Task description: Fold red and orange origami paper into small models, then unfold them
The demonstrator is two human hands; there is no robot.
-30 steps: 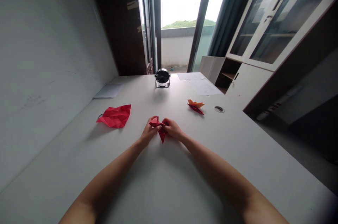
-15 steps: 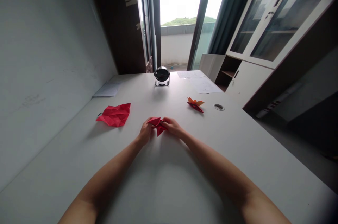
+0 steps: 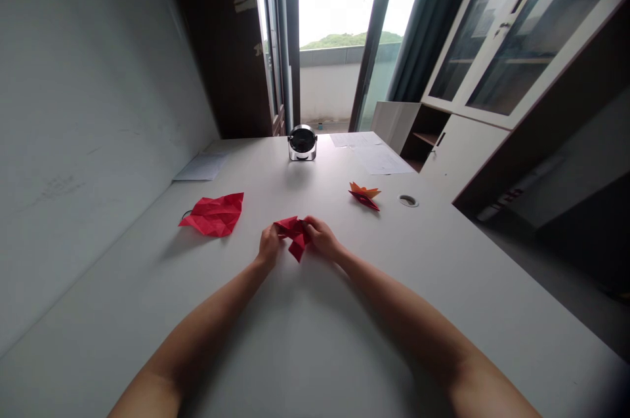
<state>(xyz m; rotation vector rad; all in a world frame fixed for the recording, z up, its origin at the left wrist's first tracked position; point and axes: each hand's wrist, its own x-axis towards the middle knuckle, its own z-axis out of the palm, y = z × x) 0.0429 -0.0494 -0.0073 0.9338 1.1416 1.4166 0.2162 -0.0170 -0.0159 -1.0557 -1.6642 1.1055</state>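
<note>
Between my two hands is a folded red paper (image 3: 296, 235), partly opened out, with one pointed flap hanging toward me. My left hand (image 3: 269, 242) pinches its left side, fingers partly hidden. On the right side, my right hand (image 3: 319, 235) grips it between thumb and fingers. A creased, unfolded sheet of red paper (image 3: 216, 214) lies to the left of my hands. Farther off to the right rest folded paper pieces, one orange (image 3: 364, 191) and one dark red (image 3: 365, 200), touching each other.
A round dark device on a silver stand (image 3: 302, 142) stands at the far side of the white table (image 3: 305, 352). White paper sheets lie at the back right (image 3: 381, 159) and back left (image 3: 201, 167). A cable hole (image 3: 408, 200) is at the right. A wall (image 3: 98, 142) borders the left side.
The red paper between my hands has spread wider and looks less compact, its lower flap hanging further down. My hands have shifted only slightly while keeping hold.
</note>
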